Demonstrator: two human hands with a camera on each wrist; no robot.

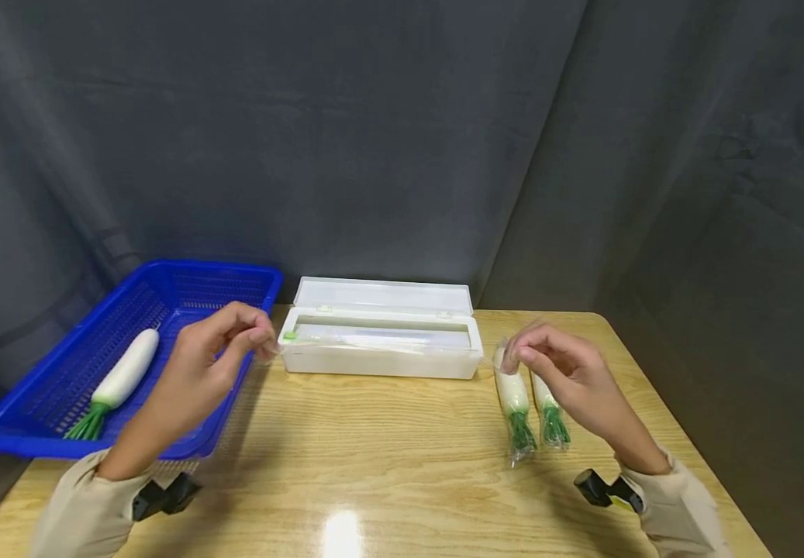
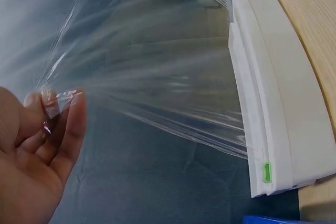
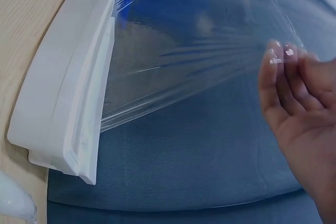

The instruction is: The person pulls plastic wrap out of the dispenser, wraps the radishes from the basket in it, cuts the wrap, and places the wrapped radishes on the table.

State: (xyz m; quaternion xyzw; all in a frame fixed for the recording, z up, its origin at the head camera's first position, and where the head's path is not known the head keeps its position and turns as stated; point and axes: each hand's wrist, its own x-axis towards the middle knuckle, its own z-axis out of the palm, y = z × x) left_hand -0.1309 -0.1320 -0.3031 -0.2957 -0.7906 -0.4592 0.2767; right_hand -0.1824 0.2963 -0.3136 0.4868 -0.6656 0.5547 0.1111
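Note:
A clear sheet of plastic wrap [image 2: 157, 72] stretches from a white wrap dispenser box [image 1: 381, 363], whose lid stands raised at the back of the table. My left hand [image 1: 216, 360] pinches one corner of the wrap between thumb and fingers, left of the box. On the other side, my right hand [image 1: 572, 380] pinches the opposite corner, above two wrapped radishes. In both wrist views the film runs in creases from the fingertips to the box edge. A green slider [image 2: 266, 172] sits at one end of the box.
At the left, a blue basket [image 1: 39, 387] contains one white radish [image 1: 129, 370] with green stems. Two radishes in film, one nearer [image 1: 515, 399] and one beside it [image 1: 551, 418], lie on the wooden table [image 1: 374, 457] at the right. Dark grey curtains [image 1: 374, 139] hang behind.

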